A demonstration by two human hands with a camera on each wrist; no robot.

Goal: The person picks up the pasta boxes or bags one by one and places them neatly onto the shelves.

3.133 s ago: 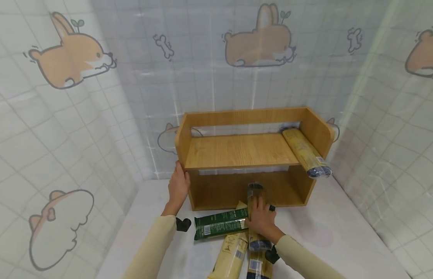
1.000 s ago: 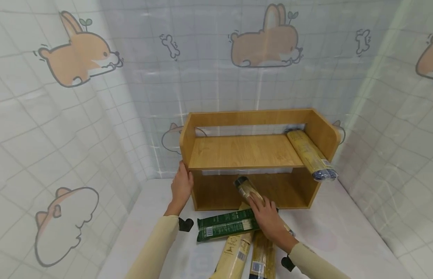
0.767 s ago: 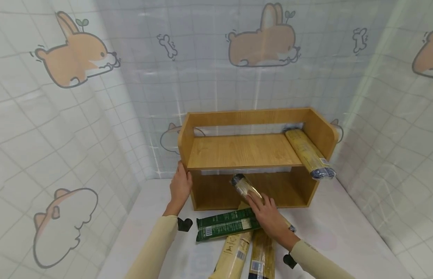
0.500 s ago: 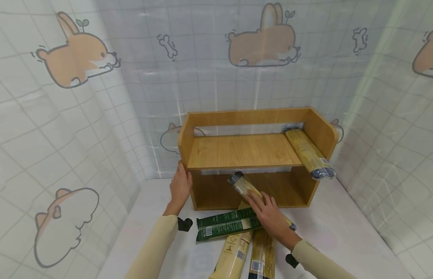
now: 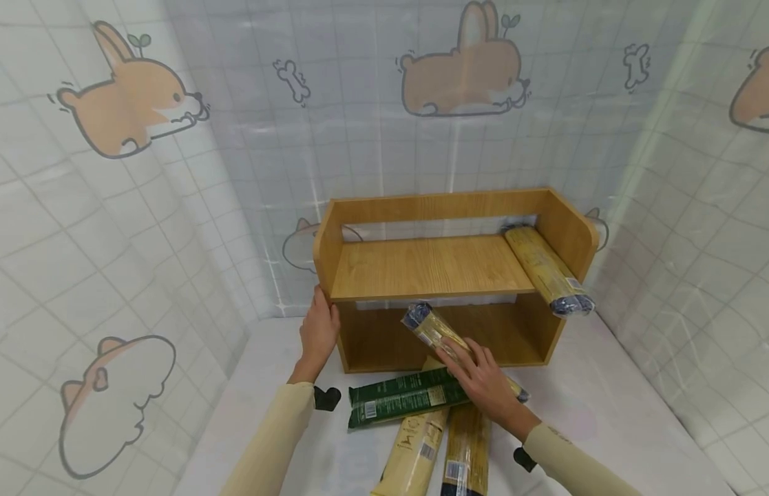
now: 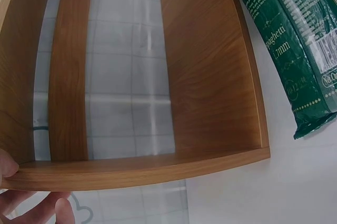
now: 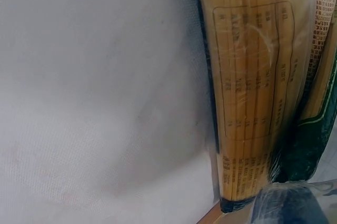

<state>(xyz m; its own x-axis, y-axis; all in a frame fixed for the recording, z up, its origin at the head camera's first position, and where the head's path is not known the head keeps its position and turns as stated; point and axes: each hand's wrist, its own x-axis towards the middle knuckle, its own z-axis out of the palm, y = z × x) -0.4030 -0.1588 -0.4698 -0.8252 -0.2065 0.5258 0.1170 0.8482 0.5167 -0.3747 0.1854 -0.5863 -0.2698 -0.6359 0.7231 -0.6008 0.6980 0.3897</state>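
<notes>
Backdrop: sheeting with cartoon dogs, one cut off at the right.
Shelf unit: on the white tabletop, its lower compartment partly screened from me.
Left hand: clamped on the unit's left side panel, some fingers lost behind wood.
Right hand: fingers curled over the held packet, the grip's underside hidden.
Held packet: tilted before the lower compartment, middle covered; whether it touches the green packet I can't tell.
Tabletop pile: cream packet under the green, golden packet beside, near ends cropped.
Upper shelf: stored packet, one end overhanging.
</notes>
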